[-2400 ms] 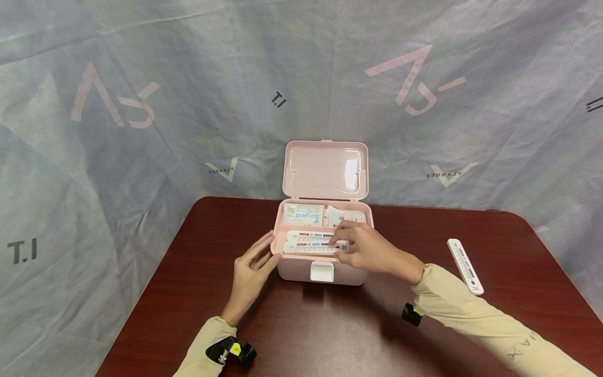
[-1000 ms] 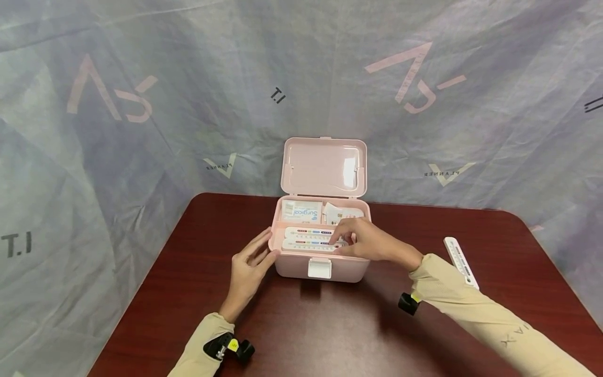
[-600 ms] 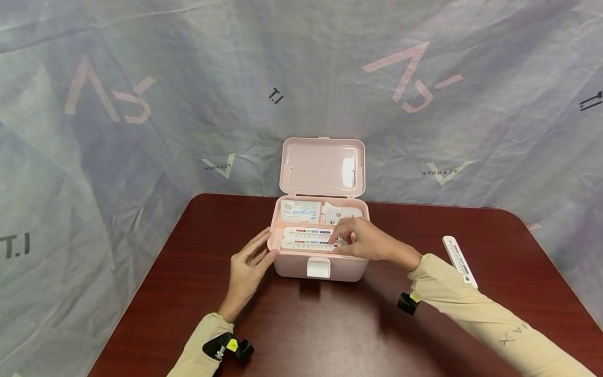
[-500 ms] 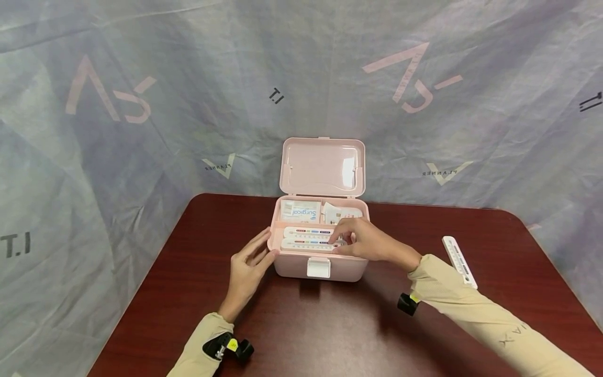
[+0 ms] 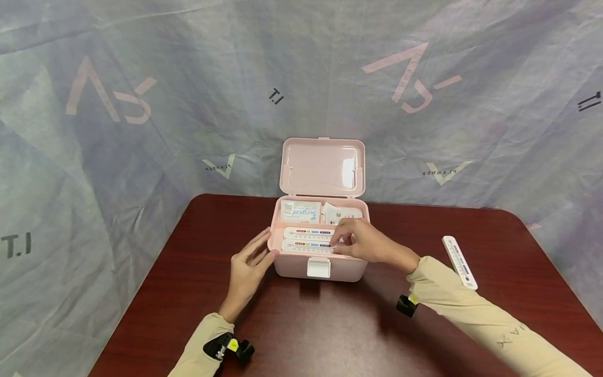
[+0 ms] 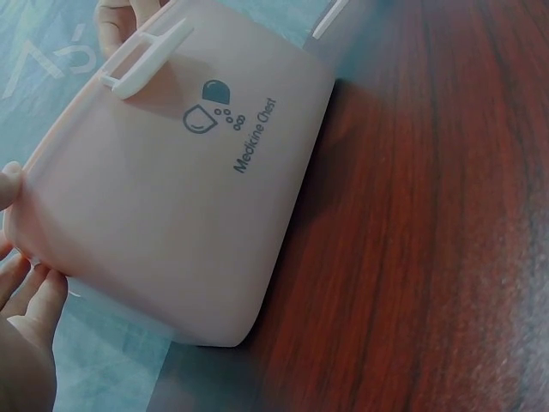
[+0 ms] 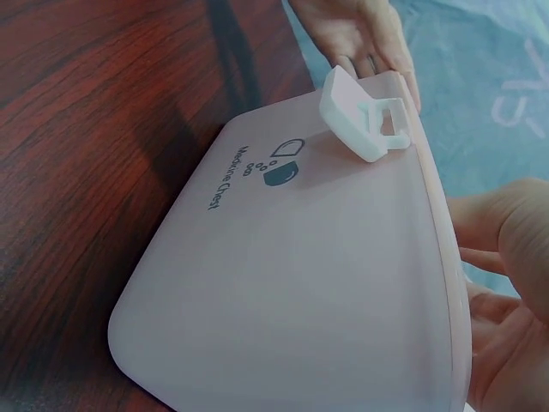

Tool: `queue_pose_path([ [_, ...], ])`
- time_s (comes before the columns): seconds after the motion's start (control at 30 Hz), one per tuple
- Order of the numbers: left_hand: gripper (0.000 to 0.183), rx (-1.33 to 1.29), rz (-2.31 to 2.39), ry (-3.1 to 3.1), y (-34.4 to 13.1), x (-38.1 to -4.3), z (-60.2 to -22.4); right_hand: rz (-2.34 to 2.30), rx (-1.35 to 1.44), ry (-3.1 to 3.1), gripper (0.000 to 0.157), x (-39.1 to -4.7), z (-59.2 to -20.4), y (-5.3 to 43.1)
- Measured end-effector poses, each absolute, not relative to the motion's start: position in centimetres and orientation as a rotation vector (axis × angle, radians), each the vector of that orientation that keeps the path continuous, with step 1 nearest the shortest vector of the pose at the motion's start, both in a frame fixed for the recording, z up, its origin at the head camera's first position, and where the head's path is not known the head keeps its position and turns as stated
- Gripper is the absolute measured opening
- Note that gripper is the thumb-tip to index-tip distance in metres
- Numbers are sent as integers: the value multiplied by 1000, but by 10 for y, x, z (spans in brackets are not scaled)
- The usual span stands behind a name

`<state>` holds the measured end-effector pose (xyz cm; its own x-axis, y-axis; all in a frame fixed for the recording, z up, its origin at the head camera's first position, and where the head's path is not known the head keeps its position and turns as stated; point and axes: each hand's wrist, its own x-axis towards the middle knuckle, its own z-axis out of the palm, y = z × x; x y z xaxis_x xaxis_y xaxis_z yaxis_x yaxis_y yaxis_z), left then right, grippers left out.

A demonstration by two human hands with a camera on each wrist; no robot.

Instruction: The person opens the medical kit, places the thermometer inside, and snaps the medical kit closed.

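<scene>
A pink medicine chest (image 5: 289, 266) stands on the table, its lid (image 5: 322, 170) raised at the back. My left hand (image 5: 248, 269) grips the chest's front left corner, thumb at the front rim and fingers along the side. Two flat white thermometers with coloured bars lie lengthwise in the front compartment: a front thermometer (image 5: 303, 246) and a rear thermometer (image 5: 303, 233). My right hand (image 5: 365, 242) pinches the front one near its right end, which the fingers hide. The right wrist view shows the chest's front and white latch (image 7: 352, 116).
Behind the thermometers, a "Surgical" packet (image 5: 300, 212) fills the back left compartment and a white packet (image 5: 341, 213) the back right one. Another white thermometer (image 5: 459, 262) lies on the dark red table (image 5: 330, 335), right of the chest, near my right sleeve.
The front thermometer has settled level in the compartment, slightly left of where it was 2.4 s ago. Lately my right fingertips have drawn together over its right end. My left hand stays put.
</scene>
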<state>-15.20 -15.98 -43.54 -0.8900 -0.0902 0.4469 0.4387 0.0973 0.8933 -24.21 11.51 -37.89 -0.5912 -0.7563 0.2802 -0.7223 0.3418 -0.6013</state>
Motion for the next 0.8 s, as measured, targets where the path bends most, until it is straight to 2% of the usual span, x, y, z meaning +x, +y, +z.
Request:
queue_pose_path([
  [0.1, 45, -327, -1854, -2003, -157, -147, -424, -1119, -1419, 2537, 8, -243, -380, 116],
  [0.8, 45, -342, -1832, -2007, -156, -147, -423, -1275, -1433, 2605, 11, -235, -374, 128],
])
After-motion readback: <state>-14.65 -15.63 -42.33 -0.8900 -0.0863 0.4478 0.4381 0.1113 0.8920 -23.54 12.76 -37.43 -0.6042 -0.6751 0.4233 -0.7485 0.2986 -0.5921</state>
